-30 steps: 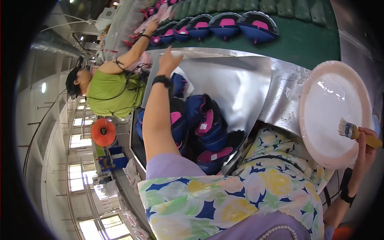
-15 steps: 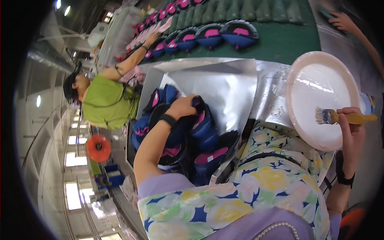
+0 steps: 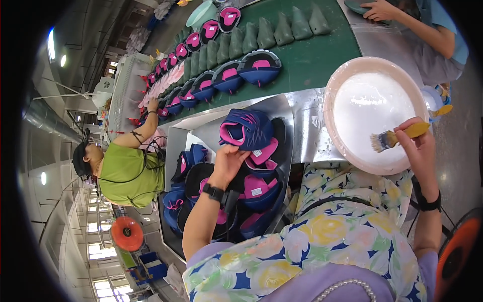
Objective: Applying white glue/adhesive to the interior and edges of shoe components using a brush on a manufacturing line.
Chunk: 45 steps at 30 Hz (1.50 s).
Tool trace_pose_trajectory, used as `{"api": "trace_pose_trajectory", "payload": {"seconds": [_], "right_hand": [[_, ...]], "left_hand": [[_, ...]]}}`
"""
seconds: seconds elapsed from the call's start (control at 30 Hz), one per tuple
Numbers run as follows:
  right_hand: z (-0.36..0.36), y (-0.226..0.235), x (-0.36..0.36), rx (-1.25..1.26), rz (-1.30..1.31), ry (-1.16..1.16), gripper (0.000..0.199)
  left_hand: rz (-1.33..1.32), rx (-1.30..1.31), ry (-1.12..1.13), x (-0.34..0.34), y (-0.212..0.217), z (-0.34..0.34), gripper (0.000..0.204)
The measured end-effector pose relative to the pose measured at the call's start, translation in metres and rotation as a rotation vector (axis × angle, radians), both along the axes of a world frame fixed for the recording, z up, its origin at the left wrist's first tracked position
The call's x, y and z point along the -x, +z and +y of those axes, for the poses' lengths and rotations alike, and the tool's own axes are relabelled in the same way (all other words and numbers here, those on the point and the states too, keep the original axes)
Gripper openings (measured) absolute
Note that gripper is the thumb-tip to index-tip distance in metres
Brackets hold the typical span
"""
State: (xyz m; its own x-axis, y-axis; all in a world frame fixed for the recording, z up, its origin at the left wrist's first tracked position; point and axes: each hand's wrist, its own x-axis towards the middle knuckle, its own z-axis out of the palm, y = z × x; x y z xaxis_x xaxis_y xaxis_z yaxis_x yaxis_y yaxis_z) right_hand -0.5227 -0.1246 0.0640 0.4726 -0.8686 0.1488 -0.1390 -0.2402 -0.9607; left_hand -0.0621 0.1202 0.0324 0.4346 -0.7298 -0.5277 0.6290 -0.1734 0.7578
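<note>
Gripped in my left hand (image 3: 229, 165) is a navy shoe upper (image 3: 254, 132) with pink lining, lifted at the far part of a metal tray (image 3: 173, 146). Below it in the tray lie several more navy and pink shoe uppers (image 3: 256, 189), heaped together. My right hand (image 3: 420, 153) is closed around a brush (image 3: 386, 141) with a yellow handle and pale bristles. The brush is held above a round pinkish basin (image 3: 331, 123) containing white liquid; the bristles appear free of the surface, though the exact gap is hard to judge.
Beyond the tray, a green conveyor belt (image 3: 322, 53) carries rows of shoe uppers (image 3: 259, 68) and dark green lasts (image 3: 282, 32). A person in green (image 3: 133, 171) reaches to it at left; another person's arm (image 3: 422, 30) is at far right. An orange round fan (image 3: 127, 234) stands at left.
My left hand has raised a shoe upper from the heap and turned it so its opening shows. My right hand still holds the brush over the basin. The whole view has shifted.
</note>
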Motion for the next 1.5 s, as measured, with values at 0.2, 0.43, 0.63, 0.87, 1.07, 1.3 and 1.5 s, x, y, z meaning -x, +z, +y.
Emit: {"api": "trace_pose_trajectory", "payload": {"seconds": [0.2, 0.43, 0.63, 0.87, 1.07, 1.3, 1.5], "right_hand": [[-0.010, -0.020, 0.029, -0.105, 0.012, -0.091, 0.012], [-0.006, -0.005, 0.004, 0.002, 0.049, -0.092, 0.015], [-0.032, -0.018, -0.042, 0.110, 0.107, 0.027, 0.026], [-0.020, -0.006, -0.060, 0.278, 0.388, 0.486, 0.025], [-0.056, 0.000, -0.011, 0.328, 0.363, 0.218, 0.020], [-0.077, 0.056, -0.025, 0.365, -0.154, 0.188, 0.021], [-0.080, 0.052, -0.012, 0.433, -0.012, 0.005, 0.029]], "left_hand": [[-1.140, -0.709, -0.212, -0.051, 0.047, 0.047, 0.025], [-1.350, -0.151, -1.237, 0.003, 0.062, -0.039, 0.078], [-1.726, -0.075, -1.295, 0.021, 0.050, -0.055, 0.060], [-1.493, 0.270, -0.389, -0.018, 0.087, -0.096, 0.047], [-0.672, 0.163, -0.466, 0.043, 0.096, -0.130, 0.060], [-0.464, 0.252, -0.664, 0.064, 0.051, -0.192, 0.051], [-0.516, 0.357, -0.578, 0.094, 0.058, -0.208, 0.042]]}}
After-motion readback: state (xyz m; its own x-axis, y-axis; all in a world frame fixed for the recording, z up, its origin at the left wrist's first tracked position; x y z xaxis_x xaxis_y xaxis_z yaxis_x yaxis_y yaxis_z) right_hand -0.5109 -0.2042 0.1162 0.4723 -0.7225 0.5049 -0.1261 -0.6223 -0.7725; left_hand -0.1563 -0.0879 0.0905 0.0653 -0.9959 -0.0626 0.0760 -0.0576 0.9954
